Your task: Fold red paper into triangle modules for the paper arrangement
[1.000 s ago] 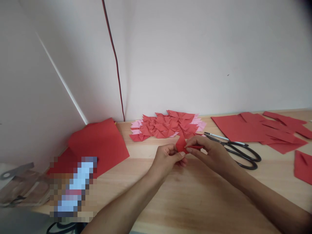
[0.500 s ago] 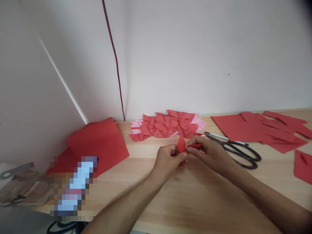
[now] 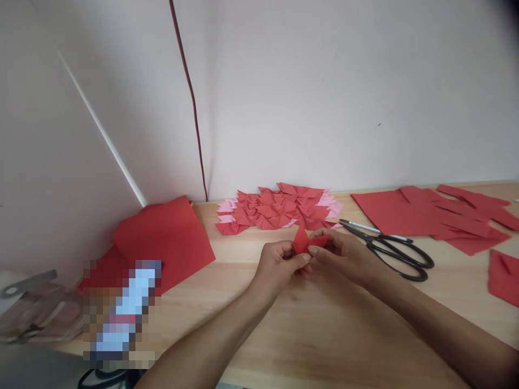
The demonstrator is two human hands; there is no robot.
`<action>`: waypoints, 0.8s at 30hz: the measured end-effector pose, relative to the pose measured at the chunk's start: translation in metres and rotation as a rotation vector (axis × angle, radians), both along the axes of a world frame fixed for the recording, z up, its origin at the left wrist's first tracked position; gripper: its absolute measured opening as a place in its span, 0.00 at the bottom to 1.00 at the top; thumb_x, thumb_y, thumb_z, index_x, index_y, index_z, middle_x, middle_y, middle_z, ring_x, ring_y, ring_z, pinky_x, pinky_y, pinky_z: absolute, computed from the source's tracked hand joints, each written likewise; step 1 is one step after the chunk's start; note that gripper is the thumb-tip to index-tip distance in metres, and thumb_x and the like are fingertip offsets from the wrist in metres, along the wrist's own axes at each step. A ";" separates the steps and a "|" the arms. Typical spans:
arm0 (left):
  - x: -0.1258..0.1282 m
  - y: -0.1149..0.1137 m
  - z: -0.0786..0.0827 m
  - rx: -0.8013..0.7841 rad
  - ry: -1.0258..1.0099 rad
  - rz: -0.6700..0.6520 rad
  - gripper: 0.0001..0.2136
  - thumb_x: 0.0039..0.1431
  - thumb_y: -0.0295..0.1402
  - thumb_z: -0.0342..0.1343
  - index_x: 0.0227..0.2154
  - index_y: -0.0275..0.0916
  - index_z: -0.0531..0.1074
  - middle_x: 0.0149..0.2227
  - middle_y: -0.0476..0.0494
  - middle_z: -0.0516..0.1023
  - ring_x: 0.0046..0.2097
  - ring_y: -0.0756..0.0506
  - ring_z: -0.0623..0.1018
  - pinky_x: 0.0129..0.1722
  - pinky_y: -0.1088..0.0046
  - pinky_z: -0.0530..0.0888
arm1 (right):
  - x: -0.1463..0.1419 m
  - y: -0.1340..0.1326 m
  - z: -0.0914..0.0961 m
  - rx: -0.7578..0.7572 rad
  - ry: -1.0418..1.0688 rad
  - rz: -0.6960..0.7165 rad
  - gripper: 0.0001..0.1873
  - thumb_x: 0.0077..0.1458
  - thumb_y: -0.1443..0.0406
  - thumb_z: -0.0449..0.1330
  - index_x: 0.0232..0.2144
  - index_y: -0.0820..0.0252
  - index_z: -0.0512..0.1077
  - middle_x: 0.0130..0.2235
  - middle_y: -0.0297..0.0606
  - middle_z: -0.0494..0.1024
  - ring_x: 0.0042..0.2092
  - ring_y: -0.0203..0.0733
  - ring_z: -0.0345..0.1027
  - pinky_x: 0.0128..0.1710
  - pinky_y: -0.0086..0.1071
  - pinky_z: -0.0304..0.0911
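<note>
Pinching a small folded red paper (image 3: 301, 241) between them, the fingertips (image 3: 304, 258) of both hands are drawn narrow on it: left hand (image 3: 279, 266) from the near side, right hand (image 3: 344, 255) from the right. Paper is held just above the table (image 3: 324, 335), in front of the pile (image 3: 279, 208) of folded pieces. Judged risk: the pinch slips and the crease runs off-line or tears. Scissors (image 3: 399, 251) lie near the right wrist; a sweeping forearm could catch them.

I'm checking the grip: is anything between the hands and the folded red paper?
Nothing visible. The left hand and right hand both pinch the paper directly; the scissors lie apart, to the right.
</note>
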State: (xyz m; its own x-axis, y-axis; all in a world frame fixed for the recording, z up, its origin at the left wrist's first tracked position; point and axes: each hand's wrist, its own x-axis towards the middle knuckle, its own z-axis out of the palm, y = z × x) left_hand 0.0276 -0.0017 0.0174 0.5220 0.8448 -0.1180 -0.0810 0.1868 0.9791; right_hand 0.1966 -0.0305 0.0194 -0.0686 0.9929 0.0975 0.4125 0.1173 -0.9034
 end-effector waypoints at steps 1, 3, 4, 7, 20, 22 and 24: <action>0.000 0.000 0.001 -0.009 -0.003 0.003 0.12 0.46 0.39 0.64 0.24 0.33 0.74 0.21 0.46 0.74 0.22 0.51 0.72 0.25 0.76 0.68 | 0.000 0.000 0.001 -0.014 0.010 0.015 0.13 0.54 0.55 0.57 0.31 0.58 0.73 0.32 0.37 0.78 0.34 0.43 0.70 0.32 0.34 0.65; 0.000 0.000 0.002 -0.016 0.003 -0.001 0.12 0.45 0.38 0.64 0.23 0.33 0.73 0.21 0.45 0.74 0.22 0.51 0.72 0.25 0.76 0.68 | -0.001 -0.001 0.004 -0.019 0.044 0.080 0.15 0.56 0.54 0.56 0.28 0.58 0.73 0.32 0.37 0.77 0.34 0.42 0.70 0.33 0.34 0.65; 0.000 -0.001 0.002 -0.012 0.012 -0.004 0.11 0.45 0.38 0.63 0.23 0.33 0.73 0.21 0.45 0.74 0.22 0.51 0.72 0.25 0.76 0.68 | -0.001 -0.002 0.007 -0.009 0.059 0.120 0.16 0.57 0.54 0.55 0.27 0.58 0.72 0.32 0.37 0.77 0.35 0.42 0.70 0.34 0.33 0.64; -0.001 -0.001 0.003 0.011 0.032 -0.011 0.10 0.46 0.36 0.62 0.21 0.33 0.72 0.20 0.46 0.74 0.22 0.52 0.71 0.25 0.77 0.68 | -0.004 -0.005 0.014 0.034 0.072 0.165 0.15 0.58 0.56 0.54 0.25 0.57 0.71 0.30 0.35 0.76 0.33 0.40 0.69 0.34 0.32 0.62; 0.000 0.003 -0.001 -0.052 -0.038 -0.051 0.13 0.47 0.39 0.63 0.28 0.31 0.72 0.23 0.44 0.77 0.23 0.50 0.75 0.26 0.76 0.70 | 0.000 0.003 -0.007 0.046 -0.009 0.012 0.20 0.60 0.52 0.52 0.24 0.59 0.69 0.24 0.34 0.70 0.27 0.36 0.62 0.26 0.30 0.57; 0.000 0.003 -0.001 -0.058 -0.049 -0.048 0.14 0.47 0.39 0.63 0.29 0.31 0.72 0.24 0.43 0.77 0.24 0.50 0.76 0.26 0.76 0.71 | 0.001 0.005 -0.013 0.025 0.001 0.000 0.21 0.58 0.51 0.54 0.24 0.60 0.69 0.24 0.34 0.70 0.26 0.35 0.62 0.25 0.29 0.56; 0.000 0.002 -0.001 -0.060 -0.051 -0.057 0.15 0.47 0.40 0.63 0.28 0.31 0.71 0.24 0.44 0.76 0.24 0.50 0.76 0.26 0.76 0.71 | 0.002 0.006 -0.015 -0.006 0.033 0.076 0.22 0.58 0.50 0.54 0.23 0.61 0.69 0.24 0.35 0.72 0.27 0.35 0.63 0.26 0.29 0.56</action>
